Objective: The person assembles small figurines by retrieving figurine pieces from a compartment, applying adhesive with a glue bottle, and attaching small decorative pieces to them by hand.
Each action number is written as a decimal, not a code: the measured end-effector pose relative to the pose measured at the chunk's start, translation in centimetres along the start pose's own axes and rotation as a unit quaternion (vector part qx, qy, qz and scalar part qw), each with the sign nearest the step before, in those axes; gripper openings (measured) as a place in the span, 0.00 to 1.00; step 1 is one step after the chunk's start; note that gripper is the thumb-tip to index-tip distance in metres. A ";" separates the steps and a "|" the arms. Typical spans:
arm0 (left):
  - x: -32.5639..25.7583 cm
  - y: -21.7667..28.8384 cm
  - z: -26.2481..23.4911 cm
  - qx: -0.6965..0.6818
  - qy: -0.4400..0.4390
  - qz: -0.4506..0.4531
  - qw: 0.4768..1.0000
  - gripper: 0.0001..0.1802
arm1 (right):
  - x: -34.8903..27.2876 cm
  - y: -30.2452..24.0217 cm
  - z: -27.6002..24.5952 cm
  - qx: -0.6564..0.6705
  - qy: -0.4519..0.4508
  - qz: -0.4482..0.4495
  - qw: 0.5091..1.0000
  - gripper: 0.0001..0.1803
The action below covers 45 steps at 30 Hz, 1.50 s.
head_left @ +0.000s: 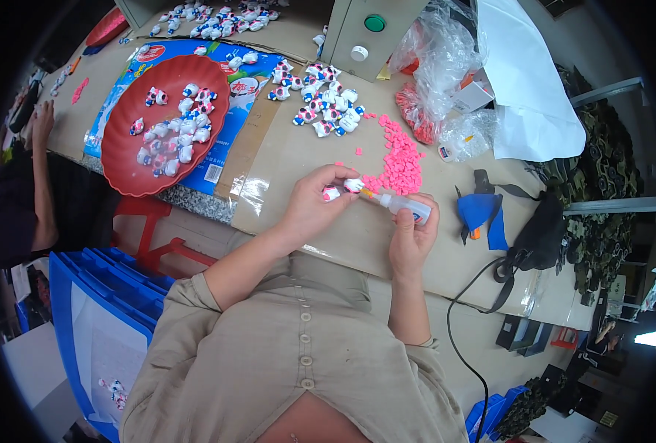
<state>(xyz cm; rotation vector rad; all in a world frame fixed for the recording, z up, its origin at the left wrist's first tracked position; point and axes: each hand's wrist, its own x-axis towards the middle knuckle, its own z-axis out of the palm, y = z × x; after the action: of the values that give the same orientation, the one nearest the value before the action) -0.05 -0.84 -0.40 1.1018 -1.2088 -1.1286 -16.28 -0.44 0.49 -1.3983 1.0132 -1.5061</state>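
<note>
My left hand [315, 203] pinches a small white toy figure [341, 189] with pink and blue details, held just above the cardboard-covered table [306, 148]. My right hand [413, 235] grips a small white glue bottle [408, 207]; its orange nozzle points left and touches the figure. Directly behind the hands lies a heap of small pink pieces [400, 161]. Farther back sits a loose cluster of the same white figures [324, 100].
A red scalloped dish [121, 159] with several figures stands at the left on a blue printed sheet. More figures lie along the far edge [210, 18]. Clear plastic bags [439, 59], a blue cloth [483, 210], a black pouch [538, 232] with cable lie right. Another person's arm [41, 177] shows far left. Blue crates [99, 295] stand below.
</note>
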 end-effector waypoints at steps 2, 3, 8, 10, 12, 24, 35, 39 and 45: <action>0.0 0.0 0.0 0.006 0.001 0.004 1.000 0.15 | 0.0 0.0 -0.1 -0.003 -0.002 0.003 1.000 0.12; 0.0 -0.1 0.0 0.009 0.002 0.005 1.000 0.15 | 0.0 0.0 -0.1 -0.007 -0.004 0.005 1.000 0.12; -0.1 0.0 -0.1 0.012 0.003 0.002 1.000 0.15 | 0.0 0.1 0.1 -0.017 0.000 -0.014 1.000 0.13; -0.1 0.0 -0.1 0.010 0.007 0.012 1.000 0.15 | -0.1 0.1 0.1 -0.024 0.003 -0.020 1.000 0.13; -0.1 0.1 0.0 0.006 0.006 0.005 1.000 0.15 | -0.2 0.0 0.1 -0.070 -0.009 -0.043 0.997 0.14; -0.1 0.2 -0.2 0.031 -0.001 -0.005 1.000 0.16 | -0.3 0.0 0.2 -0.114 -0.002 -0.092 0.989 0.15; -0.1 0.3 -0.2 0.033 0.004 0.002 0.999 0.15 | -0.4 -0.3 0.3 -0.086 0.002 -0.055 0.995 0.13; 0.0 0.0 -0.2 0.035 0.003 0.006 0.999 0.15 | -0.4 0.0 0.1 -0.081 0.000 -0.051 0.995 0.13; -0.1 0.0 0.0 0.027 0.008 0.012 1.000 0.15 | -0.4 0.4 -0.1 -0.018 0.038 -0.041 0.998 0.13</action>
<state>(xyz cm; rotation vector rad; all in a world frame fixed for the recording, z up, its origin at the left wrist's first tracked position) -0.06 -0.70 -0.38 1.1311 -1.2431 -1.0727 -16.38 -0.21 -0.07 -1.4327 1.0439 -1.6194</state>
